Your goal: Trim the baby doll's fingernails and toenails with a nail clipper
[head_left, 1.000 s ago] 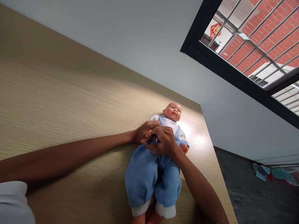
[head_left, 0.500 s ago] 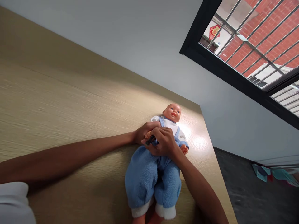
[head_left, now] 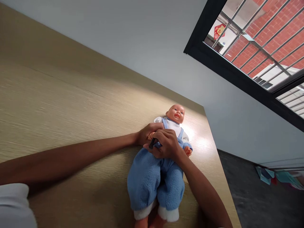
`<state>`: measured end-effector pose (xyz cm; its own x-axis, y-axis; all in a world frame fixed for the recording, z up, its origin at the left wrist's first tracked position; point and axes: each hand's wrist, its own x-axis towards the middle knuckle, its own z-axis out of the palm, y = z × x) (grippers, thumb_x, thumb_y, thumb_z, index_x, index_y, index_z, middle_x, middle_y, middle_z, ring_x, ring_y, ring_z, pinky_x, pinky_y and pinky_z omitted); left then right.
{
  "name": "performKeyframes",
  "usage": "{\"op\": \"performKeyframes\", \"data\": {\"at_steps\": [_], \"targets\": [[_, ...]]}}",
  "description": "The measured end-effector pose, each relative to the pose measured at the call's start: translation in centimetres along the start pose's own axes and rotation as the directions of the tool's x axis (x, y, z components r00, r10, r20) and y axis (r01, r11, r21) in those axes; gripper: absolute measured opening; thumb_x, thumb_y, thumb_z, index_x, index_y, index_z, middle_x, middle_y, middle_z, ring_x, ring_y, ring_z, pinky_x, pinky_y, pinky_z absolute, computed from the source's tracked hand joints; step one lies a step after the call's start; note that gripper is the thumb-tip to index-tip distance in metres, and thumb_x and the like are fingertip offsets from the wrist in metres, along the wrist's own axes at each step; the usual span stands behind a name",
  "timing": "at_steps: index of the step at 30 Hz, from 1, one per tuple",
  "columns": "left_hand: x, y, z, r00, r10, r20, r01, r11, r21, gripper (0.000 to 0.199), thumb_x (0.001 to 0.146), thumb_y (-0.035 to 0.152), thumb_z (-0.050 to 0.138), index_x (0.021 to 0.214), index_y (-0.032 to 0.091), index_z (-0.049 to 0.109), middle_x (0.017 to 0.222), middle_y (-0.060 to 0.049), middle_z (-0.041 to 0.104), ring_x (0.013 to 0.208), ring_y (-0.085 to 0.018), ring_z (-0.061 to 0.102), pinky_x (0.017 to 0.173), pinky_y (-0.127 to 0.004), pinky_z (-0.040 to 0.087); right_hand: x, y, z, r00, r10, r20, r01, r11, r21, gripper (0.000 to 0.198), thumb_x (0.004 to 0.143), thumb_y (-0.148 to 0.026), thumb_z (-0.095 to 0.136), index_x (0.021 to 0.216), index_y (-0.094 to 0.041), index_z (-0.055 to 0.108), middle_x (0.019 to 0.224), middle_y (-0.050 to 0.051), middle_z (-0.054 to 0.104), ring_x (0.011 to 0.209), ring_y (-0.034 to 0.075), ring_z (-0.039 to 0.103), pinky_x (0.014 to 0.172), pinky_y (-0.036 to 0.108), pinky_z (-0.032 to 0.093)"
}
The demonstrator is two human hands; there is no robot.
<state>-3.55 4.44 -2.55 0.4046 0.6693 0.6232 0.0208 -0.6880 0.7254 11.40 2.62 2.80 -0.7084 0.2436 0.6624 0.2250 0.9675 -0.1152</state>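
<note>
A baby doll [head_left: 155, 174] in blue fleece overalls and a white top lies face up on the wooden table [head_left: 78, 110], its head toward the wall. My left hand [head_left: 147, 132] is closed around the doll's arm on the left side, and the doll's small hand shows beside my fingers. Over the doll's belly, my right hand [head_left: 167, 144] pinches a small dark tool [head_left: 152, 143] with a ridged end between thumb and fingers, close to that small hand. My right fingers hide most of the tool, so its kind is unclear.
A grey wall [head_left: 133, 41] runs along the table's far edge. At the upper right is a dark-framed window [head_left: 228, 63] with metal bars. Past the table's right edge lies a dark floor [head_left: 247, 186] with teal cloth-like items [head_left: 286, 179] near the wall.
The dark tool in my right hand has tipped to a steeper angle. Both hands stay at the same place on the doll, and the view has shifted very slightly.
</note>
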Motion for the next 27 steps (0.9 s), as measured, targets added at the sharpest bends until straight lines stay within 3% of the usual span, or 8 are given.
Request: {"op": "performKeyframes", "data": {"at_steps": [8, 16, 24, 27], "targets": [[-0.2, -0.7, -0.1, 1.0, -0.029, 0.013, 0.029, 1.0, -0.011, 0.019, 0.08, 0.029, 0.054, 0.071, 0.014, 0.048, 0.07, -0.002, 0.05, 0.064, -0.012, 0.046, 0.058, -0.028, 0.037, 0.4, -0.3, -0.4, 0.999, 0.024, 0.029, -0.026, 0.997, 0.075, 0.033, 0.096, -0.043, 0.053, 0.076, -0.018, 0.056, 0.063, -0.002, 0.062, 0.055, 0.009, 0.055, 0.056, 0.026, 0.039], [-0.3, -1.2, 0.0, 1.0, -0.025, 0.01, 0.025, 1.0, -0.002, 0.021, 0.081, 0.032, 0.055, 0.073, 0.014, 0.049, 0.072, -0.004, 0.053, 0.064, -0.014, 0.049, 0.058, -0.031, 0.04, 0.4, -0.2, -0.1, 0.999, 0.015, -0.03, -0.014, 0.999, 0.042, 0.038, 0.094, -0.051, 0.057, 0.076, -0.018, 0.056, 0.065, -0.002, 0.064, 0.055, 0.009, 0.054, 0.055, 0.025, 0.038], [-0.4, -1.3, -0.1, 0.998, -0.055, 0.026, 0.055, 0.998, -0.001, 0.017, 0.081, 0.028, 0.055, 0.075, 0.013, 0.05, 0.074, -0.005, 0.054, 0.066, -0.014, 0.049, 0.059, -0.03, 0.041, 0.3, -0.2, -0.5, 0.99, 0.054, 0.126, -0.06, 0.997, 0.042, 0.03, 0.093, -0.043, 0.06, 0.075, -0.019, 0.056, 0.065, -0.001, 0.063, 0.058, 0.01, 0.055, 0.058, 0.027, 0.04], [-0.3, -1.1, -0.1, 0.998, -0.057, 0.022, 0.057, 0.998, 0.0, 0.014, 0.08, 0.025, 0.055, 0.075, 0.013, 0.051, 0.073, -0.004, 0.054, 0.067, -0.014, 0.049, 0.061, -0.03, 0.042, 0.4, -0.2, -0.4, 0.998, 0.034, 0.06, -0.036, 0.998, 0.046, 0.03, 0.091, -0.044, 0.062, 0.077, -0.019, 0.057, 0.066, -0.002, 0.064, 0.058, 0.01, 0.056, 0.057, 0.027, 0.039]]}}
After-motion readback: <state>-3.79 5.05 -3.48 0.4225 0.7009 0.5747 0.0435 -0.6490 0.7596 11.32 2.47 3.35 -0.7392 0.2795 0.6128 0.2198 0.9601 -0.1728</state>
